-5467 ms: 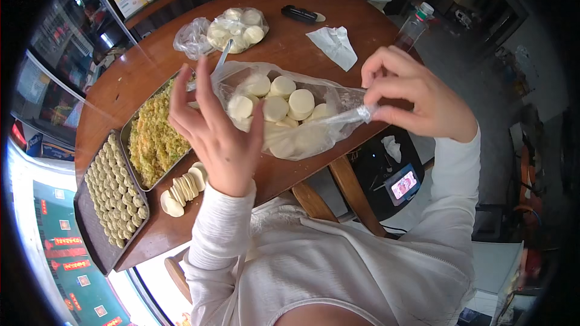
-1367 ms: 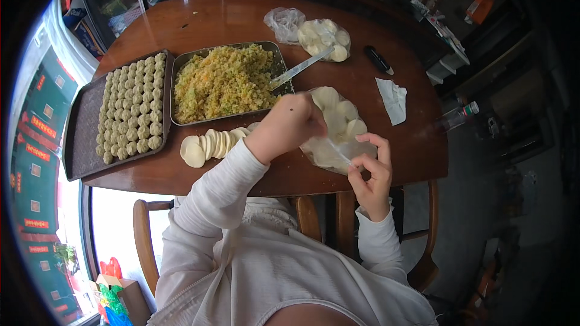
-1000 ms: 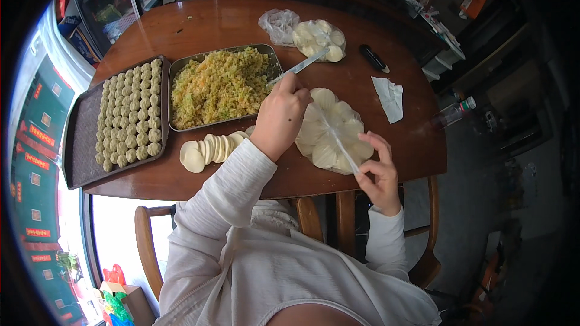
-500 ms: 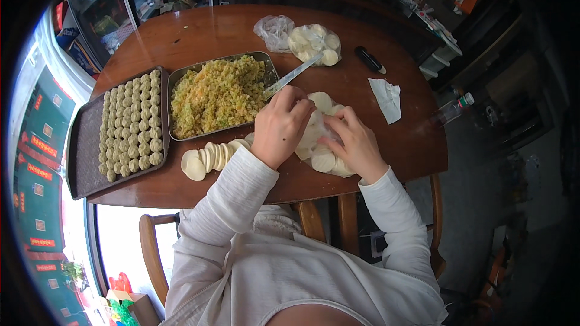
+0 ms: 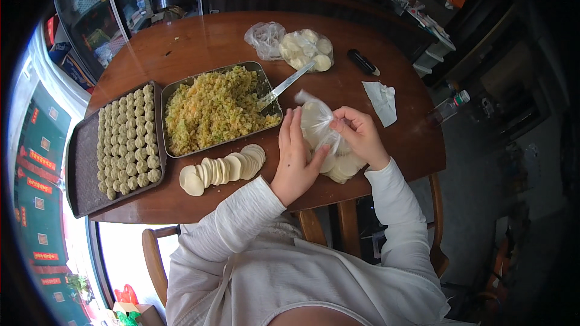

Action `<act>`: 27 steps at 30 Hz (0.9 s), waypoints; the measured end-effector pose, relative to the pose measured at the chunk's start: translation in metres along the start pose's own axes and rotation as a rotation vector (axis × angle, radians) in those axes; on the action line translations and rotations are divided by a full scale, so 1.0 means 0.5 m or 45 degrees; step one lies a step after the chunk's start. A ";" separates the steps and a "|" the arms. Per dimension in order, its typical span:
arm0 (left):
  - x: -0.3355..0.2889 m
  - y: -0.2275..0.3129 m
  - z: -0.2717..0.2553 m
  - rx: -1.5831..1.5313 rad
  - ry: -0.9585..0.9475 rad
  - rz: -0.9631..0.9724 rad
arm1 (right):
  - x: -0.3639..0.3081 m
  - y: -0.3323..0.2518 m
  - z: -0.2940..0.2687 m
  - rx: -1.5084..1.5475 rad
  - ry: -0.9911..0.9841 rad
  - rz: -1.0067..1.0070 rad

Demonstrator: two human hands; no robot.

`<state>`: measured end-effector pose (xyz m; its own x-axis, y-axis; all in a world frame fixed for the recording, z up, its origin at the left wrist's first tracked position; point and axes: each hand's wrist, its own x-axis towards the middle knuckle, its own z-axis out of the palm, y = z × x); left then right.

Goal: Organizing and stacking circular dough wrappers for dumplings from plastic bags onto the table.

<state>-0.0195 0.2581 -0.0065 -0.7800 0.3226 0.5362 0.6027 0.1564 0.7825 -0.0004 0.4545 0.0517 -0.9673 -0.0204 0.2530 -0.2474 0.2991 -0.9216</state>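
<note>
A clear plastic bag (image 5: 315, 124) of round, pale dough wrappers lies near the table's front edge. My right hand (image 5: 364, 139) pinches the gathered plastic at its top. Along the bag's left side, my left hand (image 5: 296, 166) is open, with its fingers stretched out and its thumb apart. Left of that hand, a fanned row of loose dough wrappers (image 5: 225, 168) lies on the wood. Behind the row is a metal tray (image 5: 266, 79) heaped with chopped yellow-green filling (image 5: 211, 108), and a flat metal spatula (image 5: 290, 86) leans out of its right side.
At the left, a dark baking tray (image 5: 84, 169) bears rows of small pleated dumplings (image 5: 130, 139). Another bag of wrappers (image 5: 306, 51) and a crumpled plastic bag (image 5: 266, 40) lie farther back. To their right are a black handheld object (image 5: 362, 62) and a white tissue (image 5: 380, 102).
My left hand has come down and opened out beside the bag. My right hand has closed on the bag's gathered top, and the whole wrapper row is now uncovered.
</note>
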 end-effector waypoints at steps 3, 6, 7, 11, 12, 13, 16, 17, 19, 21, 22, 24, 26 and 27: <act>-0.012 -0.017 0.022 -0.161 -0.073 -0.220 | 0.008 0.008 -0.016 0.167 0.052 0.058; 0.007 0.003 0.030 -0.877 -0.073 -0.388 | 0.020 0.011 -0.038 0.359 0.183 0.069; 0.002 0.017 0.024 -1.031 -0.125 -0.549 | 0.029 0.010 -0.053 0.416 0.218 0.074; 0.001 0.011 0.026 -0.883 -0.154 -0.718 | 0.077 0.008 -0.104 0.532 0.352 0.042; 0.002 0.010 0.025 -0.882 -0.156 -0.728 | 0.093 0.008 -0.116 0.548 0.385 0.034; 0.004 0.008 0.023 -0.880 -0.157 -0.739 | 0.111 0.011 -0.132 0.498 0.425 0.026; 0.002 0.014 0.023 -0.901 -0.126 -0.772 | 0.173 0.029 -0.168 0.322 0.566 -0.001; 0.003 0.013 0.023 -0.890 -0.128 -0.781 | 0.197 0.046 -0.171 0.249 0.620 -0.014; 0.006 0.018 0.019 -0.875 -0.139 -0.795 | 0.236 0.085 -0.180 0.004 0.759 0.016; 0.010 0.027 0.011 -0.870 -0.149 -0.821 | 0.263 0.141 -0.183 -0.114 0.809 0.031; 0.011 0.028 0.012 -0.901 -0.158 -0.834 | 0.271 0.162 -0.191 -0.177 0.839 0.040; 0.010 0.024 0.010 -0.954 -0.158 -0.871 | 0.285 0.166 -0.188 -0.233 0.798 0.027; 0.009 0.012 0.011 -0.965 -0.178 -0.875 | 0.287 0.158 -0.192 -0.255 0.656 0.064; 0.007 0.004 0.008 -0.962 -0.178 -0.879 | 0.280 0.135 -0.182 -0.365 0.612 0.143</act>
<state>-0.0204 0.2633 -0.0043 -0.8600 0.4985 -0.1090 -0.2699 -0.2632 0.9262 -0.1474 0.5586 0.0519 -0.8353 0.4429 0.3256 -0.0544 0.5228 -0.8507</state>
